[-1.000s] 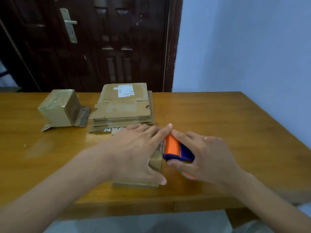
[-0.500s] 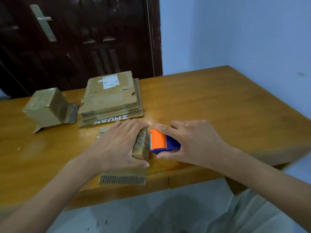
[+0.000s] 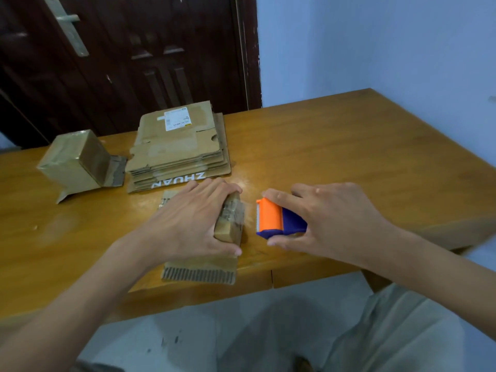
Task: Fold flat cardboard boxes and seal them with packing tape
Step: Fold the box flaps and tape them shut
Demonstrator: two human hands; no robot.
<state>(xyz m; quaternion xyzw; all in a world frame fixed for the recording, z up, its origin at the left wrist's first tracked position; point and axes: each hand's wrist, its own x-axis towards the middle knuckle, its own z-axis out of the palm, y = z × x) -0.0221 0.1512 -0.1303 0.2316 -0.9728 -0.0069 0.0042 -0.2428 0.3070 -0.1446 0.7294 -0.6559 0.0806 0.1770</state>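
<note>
Hands on box (image 3: 230, 224), dispenser (image 3: 279, 220), stack (image 3: 177, 151) reading "ZHUAN"

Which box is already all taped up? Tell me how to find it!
Look at the wooden table, on the far left side near the dark door. Beside the stack of flat cardboard stands a taped box. It is the only one standing up as a block, shiny with tape, and no hand touches it.

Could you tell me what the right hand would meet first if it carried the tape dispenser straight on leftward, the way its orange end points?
Probably the small box under the left hand, across a narrow gap from the tape dispenser in the right hand.
</note>
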